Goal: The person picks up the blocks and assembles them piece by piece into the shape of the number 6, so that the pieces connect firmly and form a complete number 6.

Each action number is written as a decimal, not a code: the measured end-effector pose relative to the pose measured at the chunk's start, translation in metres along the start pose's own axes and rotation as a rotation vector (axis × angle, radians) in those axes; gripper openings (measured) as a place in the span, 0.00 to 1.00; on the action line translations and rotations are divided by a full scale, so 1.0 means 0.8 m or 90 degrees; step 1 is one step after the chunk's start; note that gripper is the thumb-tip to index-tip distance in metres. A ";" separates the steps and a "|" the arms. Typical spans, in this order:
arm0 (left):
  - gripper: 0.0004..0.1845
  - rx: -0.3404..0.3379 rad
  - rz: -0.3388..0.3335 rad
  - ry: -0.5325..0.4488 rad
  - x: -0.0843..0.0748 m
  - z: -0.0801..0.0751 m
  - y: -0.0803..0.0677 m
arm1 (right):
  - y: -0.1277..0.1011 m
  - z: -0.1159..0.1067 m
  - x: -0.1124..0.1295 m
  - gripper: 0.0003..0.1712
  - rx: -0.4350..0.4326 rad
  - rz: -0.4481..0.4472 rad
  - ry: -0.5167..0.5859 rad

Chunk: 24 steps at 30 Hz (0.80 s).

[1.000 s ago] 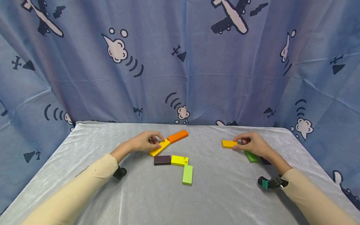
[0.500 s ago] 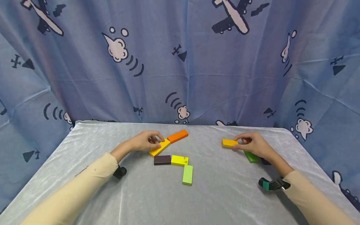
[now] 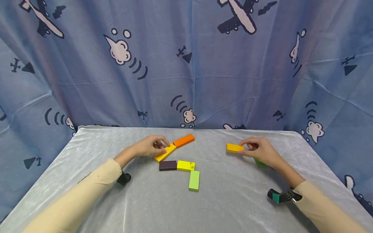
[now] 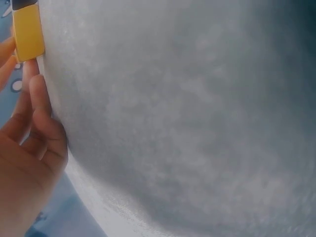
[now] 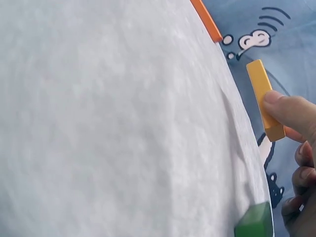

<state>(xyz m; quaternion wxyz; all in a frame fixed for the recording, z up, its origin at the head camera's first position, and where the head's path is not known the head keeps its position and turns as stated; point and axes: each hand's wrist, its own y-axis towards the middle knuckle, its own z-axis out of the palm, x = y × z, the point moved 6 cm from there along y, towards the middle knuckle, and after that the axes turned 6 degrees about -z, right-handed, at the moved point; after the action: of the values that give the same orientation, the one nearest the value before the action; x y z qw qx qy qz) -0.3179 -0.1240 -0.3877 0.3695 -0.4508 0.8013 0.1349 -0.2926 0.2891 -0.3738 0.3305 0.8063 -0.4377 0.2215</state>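
My left hand (image 3: 148, 146) pinches a yellow block (image 3: 166, 153) that lies slantwise on the cloth, its far end against an orange block (image 3: 184, 140). In the left wrist view, the yellow block (image 4: 28, 33) shows at the upper left, beside the fingertips. My right hand (image 3: 260, 150) holds an amber-yellow block (image 3: 234, 148) by one end between thumb and fingers. That amber block (image 5: 264, 98) appears raised off the cloth in the right wrist view. A green block (image 3: 260, 162) lies partly hidden beneath the right hand.
Nearer the front, a dark block (image 3: 168, 165) and a bright yellow block (image 3: 186, 166) lie end to end. A light green block (image 3: 194, 180) touches the bright yellow one's corner. Grey cloth (image 3: 163, 207) covers the table; a blue patterned curtain (image 3: 163, 64) hangs behind.
My right hand has shifted slightly left with the amber block. A dark block seen earlier under the right wrist is now hidden. My left hand stays on its yellow block.
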 end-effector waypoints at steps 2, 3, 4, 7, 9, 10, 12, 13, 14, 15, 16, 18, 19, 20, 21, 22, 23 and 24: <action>0.12 -0.002 0.000 -0.001 0.000 0.000 0.000 | 0.001 0.003 0.006 0.13 -0.003 -0.008 0.005; 0.12 -0.002 0.000 0.000 0.000 0.000 0.000 | 0.001 0.004 0.010 0.13 -0.004 -0.012 0.008; 0.12 -0.003 0.000 -0.001 0.000 0.000 0.000 | 0.001 0.006 0.013 0.13 -0.004 -0.014 0.014; 0.12 -0.002 -0.001 0.000 0.001 0.000 0.001 | 0.000 0.011 0.022 0.13 -0.007 -0.019 0.039; 0.12 -0.001 -0.001 -0.001 0.002 0.000 0.002 | 0.001 0.015 0.028 0.13 -0.009 -0.021 0.057; 0.12 0.000 -0.003 -0.002 0.002 0.000 0.001 | 0.001 0.017 0.030 0.13 -0.010 -0.022 0.065; 0.12 0.003 -0.001 -0.004 0.003 0.000 0.002 | 0.002 0.020 0.036 0.13 -0.009 -0.024 0.072; 0.12 0.004 0.000 -0.004 0.003 0.000 0.002 | 0.002 0.022 0.038 0.13 -0.007 -0.025 0.076; 0.12 0.005 0.000 -0.005 0.003 0.000 0.002 | 0.002 0.024 0.041 0.13 -0.005 -0.025 0.080; 0.12 0.006 0.000 -0.005 0.003 0.000 0.002 | 0.003 0.026 0.043 0.13 -0.002 -0.026 0.083; 0.12 0.006 -0.001 -0.004 0.003 0.000 0.002 | 0.004 0.029 0.046 0.13 0.001 -0.030 0.085; 0.12 0.005 0.000 -0.002 0.002 0.000 0.001 | 0.004 0.034 0.050 0.13 0.009 -0.035 0.089; 0.12 0.004 0.001 0.000 0.002 0.000 0.001 | 0.005 0.037 0.052 0.13 0.014 -0.040 0.091; 0.13 0.002 0.001 0.001 0.001 0.000 0.000 | 0.005 0.040 0.055 0.13 0.018 -0.045 0.094; 0.13 0.001 0.000 0.002 0.001 0.000 -0.001 | 0.005 0.042 0.057 0.13 0.022 -0.049 0.098; 0.13 0.000 0.001 0.002 0.001 0.000 -0.001 | 0.005 0.045 0.060 0.13 0.026 -0.053 0.101; 0.13 -0.001 0.001 0.003 0.001 0.000 -0.001 | 0.006 0.048 0.062 0.13 0.030 -0.057 0.102; 0.13 -0.002 0.001 0.003 0.000 0.000 -0.001 | 0.006 0.050 0.065 0.13 0.033 -0.063 0.106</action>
<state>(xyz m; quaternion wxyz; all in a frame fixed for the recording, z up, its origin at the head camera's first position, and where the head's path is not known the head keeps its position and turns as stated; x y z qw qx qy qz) -0.3173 -0.1244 -0.3880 0.3667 -0.4508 0.8025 0.1353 -0.2668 0.2289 -0.3660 0.3553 0.8140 -0.3628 0.2820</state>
